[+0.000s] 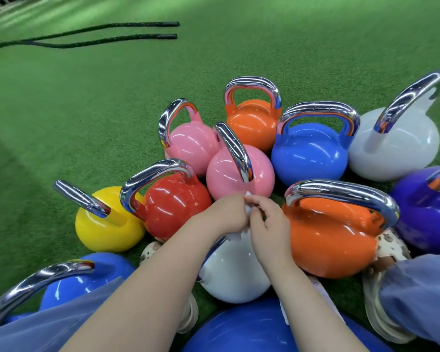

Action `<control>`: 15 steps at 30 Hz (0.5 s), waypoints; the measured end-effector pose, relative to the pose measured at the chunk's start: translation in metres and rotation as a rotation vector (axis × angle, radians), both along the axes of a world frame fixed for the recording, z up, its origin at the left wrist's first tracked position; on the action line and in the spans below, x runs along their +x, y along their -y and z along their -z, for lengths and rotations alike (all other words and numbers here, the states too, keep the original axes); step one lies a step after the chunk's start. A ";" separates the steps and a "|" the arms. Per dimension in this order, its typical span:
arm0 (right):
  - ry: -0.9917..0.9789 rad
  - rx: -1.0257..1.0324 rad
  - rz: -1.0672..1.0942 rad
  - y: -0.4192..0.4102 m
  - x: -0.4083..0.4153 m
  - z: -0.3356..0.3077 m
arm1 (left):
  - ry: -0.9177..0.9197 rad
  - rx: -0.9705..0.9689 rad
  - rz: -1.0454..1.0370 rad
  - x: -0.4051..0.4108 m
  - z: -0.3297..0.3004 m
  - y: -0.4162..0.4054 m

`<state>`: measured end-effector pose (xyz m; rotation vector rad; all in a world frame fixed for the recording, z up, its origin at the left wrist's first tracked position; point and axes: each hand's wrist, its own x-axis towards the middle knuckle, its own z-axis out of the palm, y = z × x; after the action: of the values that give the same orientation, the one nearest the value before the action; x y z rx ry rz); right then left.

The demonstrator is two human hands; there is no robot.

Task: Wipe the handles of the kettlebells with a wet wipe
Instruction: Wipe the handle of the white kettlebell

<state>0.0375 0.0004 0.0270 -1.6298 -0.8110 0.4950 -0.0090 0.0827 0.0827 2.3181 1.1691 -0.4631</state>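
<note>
On green turf, short-piled and matte, a cluster of glossy round kettlebells stands, each with a curved chrome handle. At far left two black ropes lie on the turf, well apart from the cluster. Near the lower left edge a blue bell shows behind a grey trouser leg. Next comes a squat yellow bell, its handle tilted left, touching a red bell with an upright handle. Behind these sit two pink bells, just beside each other, and an orange bell farther back. In the middle, a white bell sits nearest the person; its handle is hidden under the hands. The left hand curls round a white wipe, which bunches over that handle, and the right hand pinches the same crumpled wipe from the other side, so both hands are clamped on it, touching each other. Below them bulges a large blue ball-like shape. To the right stands a big orange bell, then a blue one behind it, a pale white bell with a tilted handle, and a purple bell at the right edge. A speckled shoe touches the orange bell's base.
</note>
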 end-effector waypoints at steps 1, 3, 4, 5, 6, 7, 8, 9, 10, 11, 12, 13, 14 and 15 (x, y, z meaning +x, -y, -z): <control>0.051 0.030 0.005 0.001 -0.005 -0.002 | 0.074 -0.093 -0.021 -0.009 -0.002 0.001; 0.184 0.105 -0.017 0.002 -0.017 -0.001 | 0.227 -0.264 -0.115 -0.028 -0.003 0.003; 0.256 0.124 -0.046 0.002 -0.022 -0.001 | 0.260 -0.335 -0.183 -0.036 -0.004 0.005; 0.324 0.122 -0.070 0.001 -0.028 -0.001 | 0.261 -0.372 -0.237 -0.046 0.001 0.005; 0.387 0.112 -0.100 0.002 -0.033 -0.001 | 0.261 -0.428 -0.313 -0.057 0.003 0.007; 0.445 0.092 -0.127 0.002 -0.038 -0.001 | 0.252 -0.463 -0.377 -0.068 0.008 0.009; 0.514 0.072 -0.145 0.002 -0.043 0.000 | 0.257 -0.496 -0.404 -0.077 0.011 0.011; 0.567 0.046 -0.170 0.003 -0.048 -0.001 | 0.253 -0.482 -0.387 -0.084 0.014 0.013; 0.633 0.028 -0.175 0.004 -0.053 0.001 | 0.240 -0.454 -0.385 -0.089 0.016 0.014; 0.676 0.015 -0.190 0.004 -0.058 0.000 | 0.235 -0.400 -0.379 -0.093 0.021 0.016; 0.718 0.006 -0.191 0.005 -0.064 -0.001 | 0.235 -0.353 -0.416 -0.096 0.022 0.019; 0.773 -0.004 -0.198 0.006 -0.070 0.000 | 0.275 -0.319 -0.445 -0.101 0.024 0.020; 0.806 0.002 -0.201 0.008 -0.072 0.004 | 0.287 -0.271 -0.478 -0.103 0.026 0.023; 0.851 0.007 -0.210 0.011 -0.072 0.008 | 0.330 -0.254 -0.533 -0.109 0.026 0.024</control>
<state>-0.0346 -0.0102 0.0189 -1.7547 -1.6141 -0.0963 -0.1183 0.0584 0.0570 1.6948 1.3956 -0.0268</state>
